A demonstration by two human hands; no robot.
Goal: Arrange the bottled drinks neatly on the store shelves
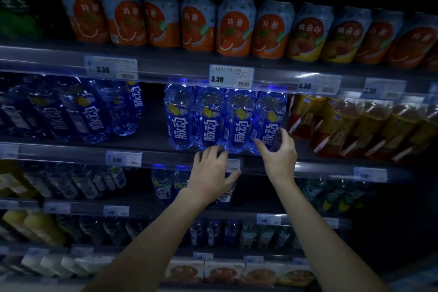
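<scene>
Dim store shelves (71, 154), price tags (231, 77); right hand (279, 154) grips blue bottle (270, 118)

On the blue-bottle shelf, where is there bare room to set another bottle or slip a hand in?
One bare patch: the shelf floor between the left blue bottles and the central row of four. Elsewhere crowded: the rightmost bottle, gripped by the right hand, stands close to the amber drinks; the left hand touches the row's base.

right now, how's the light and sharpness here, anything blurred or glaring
Head view: dim overall, blue glare on the centre blue bottles, lower shelves nearly black; head view edges smeared and bowed, only the middle price tag crisp.
</scene>
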